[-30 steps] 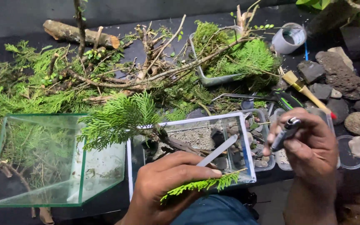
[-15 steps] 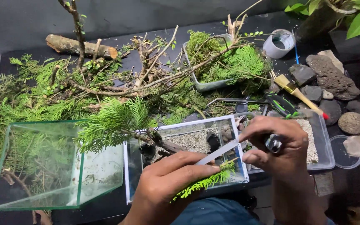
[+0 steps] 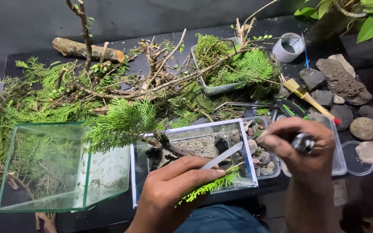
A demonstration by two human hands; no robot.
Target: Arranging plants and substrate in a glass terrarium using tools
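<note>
Green sprig (image 3: 208, 186) and flat white stick (image 3: 222, 156) were pinched in my left hand (image 3: 173, 190), lower centre; my right hand (image 3: 298, 144) gripped a small metal cylinder (image 3: 303, 143) at right.

- the empty tank (image 3: 61, 168) on the left is clear glass, glossy, with greenish edges (you can see the foliage right through it)
- the smaller tank (image 3: 195, 151) is also clear and shiny, with a white rim and gritty pale sand inside
- the tweezers (image 3: 222, 155) in the left hand (image 3: 173, 190) look like smooth, matt pale metal
- the sprig (image 3: 208, 185) is soft, feathery green
- the little tool (image 3: 302, 143) in the right hand (image 3: 301, 144) has a shiny metal tip
- the log (image 3: 87, 48) is rough bark
- the rocks (image 3: 342, 82) are dull, porous stone
- the brush (image 3: 309, 97) has a bare wooden handle
- the counter (image 3: 31, 58) is matt black
</note>
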